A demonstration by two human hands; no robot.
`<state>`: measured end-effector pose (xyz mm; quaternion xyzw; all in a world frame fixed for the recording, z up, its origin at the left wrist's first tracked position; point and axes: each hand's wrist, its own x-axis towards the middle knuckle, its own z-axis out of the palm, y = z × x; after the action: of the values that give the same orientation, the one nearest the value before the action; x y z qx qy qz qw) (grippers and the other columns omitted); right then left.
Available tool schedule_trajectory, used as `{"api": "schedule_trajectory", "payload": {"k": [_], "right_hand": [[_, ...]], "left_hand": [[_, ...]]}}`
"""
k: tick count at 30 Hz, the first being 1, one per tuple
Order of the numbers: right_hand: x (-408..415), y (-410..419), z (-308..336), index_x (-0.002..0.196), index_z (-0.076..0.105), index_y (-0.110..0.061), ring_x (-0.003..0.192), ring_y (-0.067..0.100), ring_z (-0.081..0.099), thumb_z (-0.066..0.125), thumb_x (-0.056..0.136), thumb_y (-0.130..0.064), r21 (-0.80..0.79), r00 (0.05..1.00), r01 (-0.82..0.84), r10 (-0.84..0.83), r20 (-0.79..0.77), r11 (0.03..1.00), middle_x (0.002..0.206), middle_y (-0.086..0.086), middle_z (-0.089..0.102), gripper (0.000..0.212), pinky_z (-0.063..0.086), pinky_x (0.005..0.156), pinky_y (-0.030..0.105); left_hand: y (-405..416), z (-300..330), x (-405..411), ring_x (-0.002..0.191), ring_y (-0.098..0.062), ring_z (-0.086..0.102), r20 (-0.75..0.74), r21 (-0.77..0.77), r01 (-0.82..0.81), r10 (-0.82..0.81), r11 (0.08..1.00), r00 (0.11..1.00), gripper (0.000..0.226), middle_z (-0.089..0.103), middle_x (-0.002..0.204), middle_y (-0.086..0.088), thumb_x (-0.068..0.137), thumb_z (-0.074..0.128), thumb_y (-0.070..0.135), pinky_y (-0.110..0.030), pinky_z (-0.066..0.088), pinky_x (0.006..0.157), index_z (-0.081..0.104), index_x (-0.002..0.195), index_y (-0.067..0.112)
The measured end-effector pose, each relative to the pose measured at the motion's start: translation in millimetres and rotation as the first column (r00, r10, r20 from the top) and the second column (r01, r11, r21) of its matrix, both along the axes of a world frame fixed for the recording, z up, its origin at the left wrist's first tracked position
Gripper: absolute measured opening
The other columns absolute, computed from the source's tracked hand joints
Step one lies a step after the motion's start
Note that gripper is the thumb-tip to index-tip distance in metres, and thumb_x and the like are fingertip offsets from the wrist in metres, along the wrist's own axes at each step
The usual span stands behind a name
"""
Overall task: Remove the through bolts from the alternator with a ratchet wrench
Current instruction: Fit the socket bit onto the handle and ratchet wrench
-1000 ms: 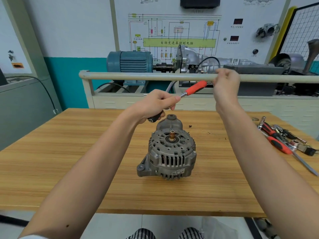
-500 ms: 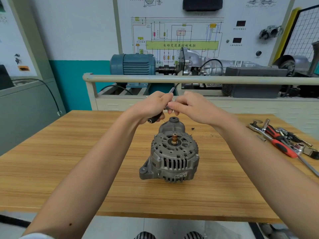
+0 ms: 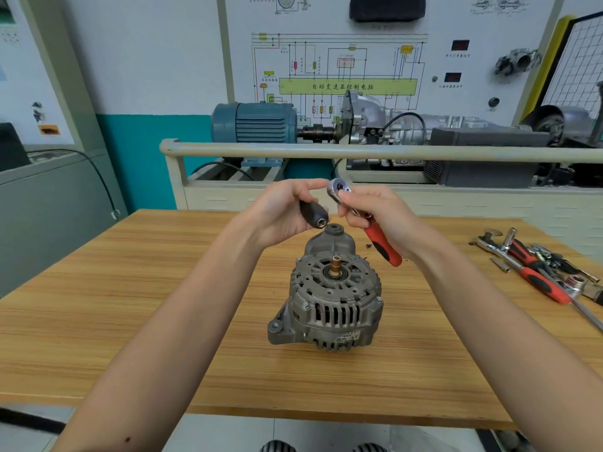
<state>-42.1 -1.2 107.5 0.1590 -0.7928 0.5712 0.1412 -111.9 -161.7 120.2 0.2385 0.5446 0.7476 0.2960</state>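
Hands meet above the alternator (image 3: 329, 298), which stands on the wooden bench (image 3: 98, 321) with its shaft up. At left, the left hand (image 3: 287, 210) curls round a black socket (image 3: 314, 214), open end toward the camera. At right, the right hand (image 3: 378, 210) pinches the ratchet (image 3: 368, 223) just below its chrome head, red handle hanging down and toward the right. Socket and ratchet head sit close together, seemingly not yet joined. No through bolt looks turned so far.

Risk: a socket only half seated on the drive could drop onto the housing or slip off a bolt head; the alternator stands free, with nothing seen clamping it, so a hard pull may tip or spin it.

Farther right, spare tools (image 3: 538, 275) lie well apart at the bench edge. Behind, a rail (image 3: 391, 151) fronts a blue motor (image 3: 254, 125). Nothing blocks the alternator's top face.
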Motion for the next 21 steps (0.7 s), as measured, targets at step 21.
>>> {"api": "schedule_trajectory", "payload": {"k": [21], "right_hand": [[-3.2, -8.6, -2.5, 0.070, 0.053, -0.004, 0.043, 0.004, 0.029, 0.046, 0.098, -0.025, -0.169, 0.991, 0.102, -0.114, -0.067, 0.980, 0.044, -0.012, 0.037, 0.035, 0.026, 0.051, 0.019]], "left_hand": [[8.1, 1.6, 9.9, 0.097, -0.026, 0.058, 0.242, 0.203, -0.072, 0.021, 0.977, 0.970, 0.023, 0.050, 0.117, -0.024, 0.097, 0.044, -0.004, -0.035, 0.053, 0.083, 0.047, 0.118, -0.009]]}}
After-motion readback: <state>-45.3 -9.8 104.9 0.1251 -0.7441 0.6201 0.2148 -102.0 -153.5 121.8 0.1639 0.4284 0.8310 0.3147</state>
